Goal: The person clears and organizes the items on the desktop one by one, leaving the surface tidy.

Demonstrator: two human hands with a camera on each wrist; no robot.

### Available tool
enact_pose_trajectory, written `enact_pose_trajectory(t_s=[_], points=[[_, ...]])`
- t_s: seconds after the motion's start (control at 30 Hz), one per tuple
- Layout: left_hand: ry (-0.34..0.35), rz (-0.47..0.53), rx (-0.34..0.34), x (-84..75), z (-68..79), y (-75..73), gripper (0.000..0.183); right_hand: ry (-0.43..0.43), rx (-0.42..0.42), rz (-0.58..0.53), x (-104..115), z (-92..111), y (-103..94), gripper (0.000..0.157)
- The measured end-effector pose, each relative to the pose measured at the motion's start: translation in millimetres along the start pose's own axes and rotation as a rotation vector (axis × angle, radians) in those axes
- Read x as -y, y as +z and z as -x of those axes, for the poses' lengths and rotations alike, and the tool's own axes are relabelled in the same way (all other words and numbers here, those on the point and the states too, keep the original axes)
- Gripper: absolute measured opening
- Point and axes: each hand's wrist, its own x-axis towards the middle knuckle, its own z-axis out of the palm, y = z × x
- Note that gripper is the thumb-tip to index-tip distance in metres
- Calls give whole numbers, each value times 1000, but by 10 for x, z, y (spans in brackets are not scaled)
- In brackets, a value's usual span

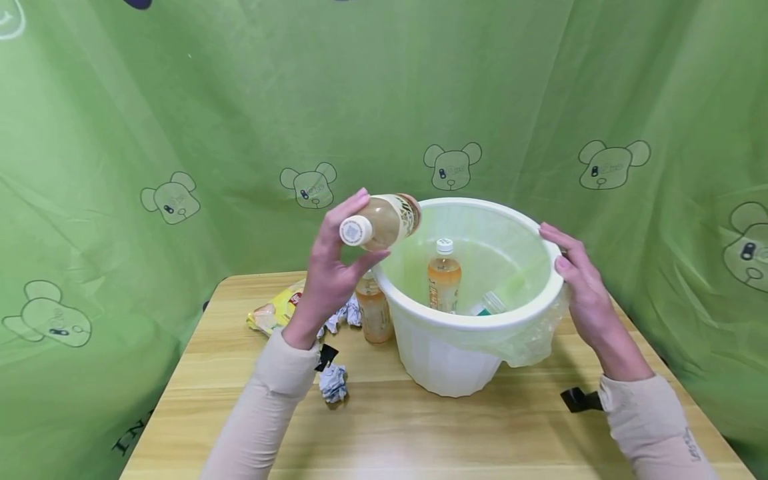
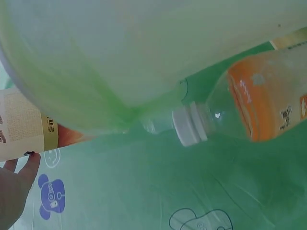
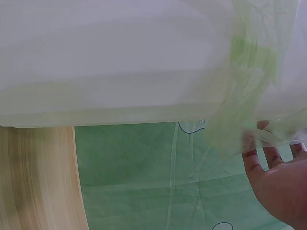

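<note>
My left hand point(image 1: 333, 270) grips a plastic drink bottle point(image 1: 384, 223) with a white cap, tilted with its cap toward me, beside the left rim of a white bin point(image 1: 456, 360). In the left wrist view the held bottle's label point(image 2: 21, 124) shows above the fingers. My right hand point(image 1: 585, 293) holds the bin's right rim, thumb near the inside edge; in the right wrist view its fingers point(image 3: 272, 155) lie behind the thin green liner bag point(image 3: 254, 57). Inside the bin are an upright orange drink bottle point(image 1: 445, 277) and a clear container with a green part point(image 1: 491, 305).
Another orange bottle point(image 1: 375, 313) stands left of the bin. Behind my left forearm lie a yellow snack bag point(image 1: 273, 312) and crumpled paper; a crumpled paper ball point(image 1: 333, 383) sits nearer. Black straps point(image 1: 579, 400) lie on the wooden table point(image 1: 384, 433). A green curtain point(image 1: 372, 87) surrounds it.
</note>
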Motion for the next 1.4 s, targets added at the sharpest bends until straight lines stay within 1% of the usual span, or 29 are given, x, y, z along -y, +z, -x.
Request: enact_pose_trajectory(t_s=[0.23,0.53,0.77,1.07,1.27,1.4], points=[[26,0,51,10,-16,103,79,1,0,6,1,-3,7,48],[18,39,114,-5,-14,234,78,-4,1,-2,10,-12,21,48],[0,80,160,-13,-8,311,79,-6,-1,-14,15,-15,26,48],[-81,86,194,-37,-12,348,79,-8,1,-12,25,-12,35,48],[-133,60,219,-62,-11,340,79,-4,-3,-8,24,-6,33,48],[-152,33,238,-71,-11,331,79,-6,0,-13,26,-7,34,48]])
